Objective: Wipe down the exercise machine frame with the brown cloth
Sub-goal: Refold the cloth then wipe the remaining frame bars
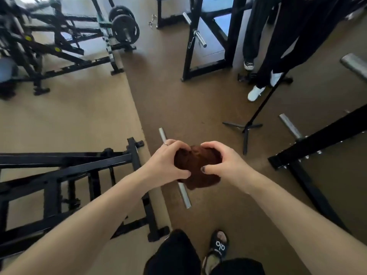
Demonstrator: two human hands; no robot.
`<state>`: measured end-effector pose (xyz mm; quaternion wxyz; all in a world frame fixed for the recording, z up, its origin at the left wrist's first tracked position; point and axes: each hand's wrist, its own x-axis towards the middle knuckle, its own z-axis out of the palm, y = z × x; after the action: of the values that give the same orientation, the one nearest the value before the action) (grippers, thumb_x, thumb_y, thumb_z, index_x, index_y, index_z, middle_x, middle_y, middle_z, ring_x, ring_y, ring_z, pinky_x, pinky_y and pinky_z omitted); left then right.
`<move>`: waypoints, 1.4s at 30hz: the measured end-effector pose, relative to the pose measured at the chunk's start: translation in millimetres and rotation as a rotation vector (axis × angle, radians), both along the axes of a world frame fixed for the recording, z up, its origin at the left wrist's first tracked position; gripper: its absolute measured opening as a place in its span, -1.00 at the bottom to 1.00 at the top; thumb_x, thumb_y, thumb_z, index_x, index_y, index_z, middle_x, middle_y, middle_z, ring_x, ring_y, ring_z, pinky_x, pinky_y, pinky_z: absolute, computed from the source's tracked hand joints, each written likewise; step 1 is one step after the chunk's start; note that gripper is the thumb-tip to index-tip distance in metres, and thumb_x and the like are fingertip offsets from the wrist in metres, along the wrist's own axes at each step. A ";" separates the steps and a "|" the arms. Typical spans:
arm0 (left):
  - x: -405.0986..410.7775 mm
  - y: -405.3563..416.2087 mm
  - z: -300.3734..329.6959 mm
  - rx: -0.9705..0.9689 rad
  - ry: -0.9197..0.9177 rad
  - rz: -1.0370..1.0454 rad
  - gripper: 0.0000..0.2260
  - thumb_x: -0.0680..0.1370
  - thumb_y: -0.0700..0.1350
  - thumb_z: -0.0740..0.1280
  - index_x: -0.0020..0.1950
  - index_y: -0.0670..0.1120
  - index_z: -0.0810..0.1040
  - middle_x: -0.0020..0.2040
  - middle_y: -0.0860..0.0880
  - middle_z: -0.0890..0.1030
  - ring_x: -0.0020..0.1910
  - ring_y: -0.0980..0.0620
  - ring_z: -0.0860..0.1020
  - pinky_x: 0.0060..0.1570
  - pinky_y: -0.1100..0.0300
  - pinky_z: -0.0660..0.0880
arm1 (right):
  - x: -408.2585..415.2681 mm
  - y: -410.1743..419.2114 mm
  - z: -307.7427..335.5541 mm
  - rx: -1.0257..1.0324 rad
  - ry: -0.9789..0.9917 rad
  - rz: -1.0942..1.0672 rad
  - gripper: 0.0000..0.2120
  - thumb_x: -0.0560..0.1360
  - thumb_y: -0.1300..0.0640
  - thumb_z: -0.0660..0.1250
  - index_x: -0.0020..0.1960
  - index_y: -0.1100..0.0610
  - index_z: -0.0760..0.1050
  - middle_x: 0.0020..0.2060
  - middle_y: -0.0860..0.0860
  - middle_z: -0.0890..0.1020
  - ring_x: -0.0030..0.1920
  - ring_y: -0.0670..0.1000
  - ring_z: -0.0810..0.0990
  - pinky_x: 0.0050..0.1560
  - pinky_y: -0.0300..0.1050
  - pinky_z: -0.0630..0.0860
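Observation:
The brown cloth (pixel 197 167) is bunched into a ball in front of me, held between both hands above the floor. My left hand (pixel 165 162) grips its left side, a ring on one finger. My right hand (pixel 224 161) grips its right side, thumb pressed into the fabric. A black exercise machine frame (pixel 83 169) stands low at the left, its silver peg (pixel 183 194) sticking out under the cloth. Neither hand touches the frame.
Another black frame with silver pegs (pixel 317 141) stands at the right. A black tripod stand (pixel 247 128) and a person's legs in white shoes (pixel 256 93) are ahead right. Racks with weight plates (pixel 125 26) fill the back left. My sandalled foot (pixel 217 247) is below.

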<state>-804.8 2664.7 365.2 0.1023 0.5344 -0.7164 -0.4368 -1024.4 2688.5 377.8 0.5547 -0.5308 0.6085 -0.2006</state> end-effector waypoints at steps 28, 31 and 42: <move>-0.5 -596.3 18.0 0.233 0.214 0.659 -0.73 0.25 -0.02 0.50 -0.08 -0.02 0.65 -0.19 -0.03 0.68 -0.14 0.00 0.64 0.01 0.04 0.58 | -14.4 -693.9 -7.7 0.067 -0.122 0.244 -0.49 0.28 0.04 0.67 0.16 -0.02 0.57 0.00 -0.06 0.74 0.04 -0.02 0.72 0.00 -0.11 0.67; 6.7 -678.5 13.0 0.311 0.263 0.762 -0.73 0.28 -0.05 0.52 -0.07 -0.09 0.67 -0.21 -0.02 0.68 -0.17 0.03 0.64 -0.10 0.19 0.53 | 4.3 -775.4 -21.3 0.220 -0.326 0.129 -0.49 0.32 0.15 0.61 0.24 0.13 0.57 0.09 0.11 0.73 0.11 0.13 0.72 0.20 0.10 0.64; 89.6 -951.1 19.5 0.335 0.464 1.039 -0.69 0.50 -0.15 0.53 0.20 -0.10 0.57 0.07 -0.11 0.68 -0.15 0.08 0.69 -0.31 0.29 0.57 | 103.7 -1060.2 -11.1 0.392 -0.426 0.115 -0.66 0.55 0.22 0.46 0.29 0.23 0.50 0.13 0.19 0.71 0.12 0.16 0.72 0.12 0.12 0.67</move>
<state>-715.2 1713.6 384.7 0.3708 0.7146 -0.2411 -0.5420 -920.7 1628.2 366.7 0.7725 -0.3929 0.4743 -0.1544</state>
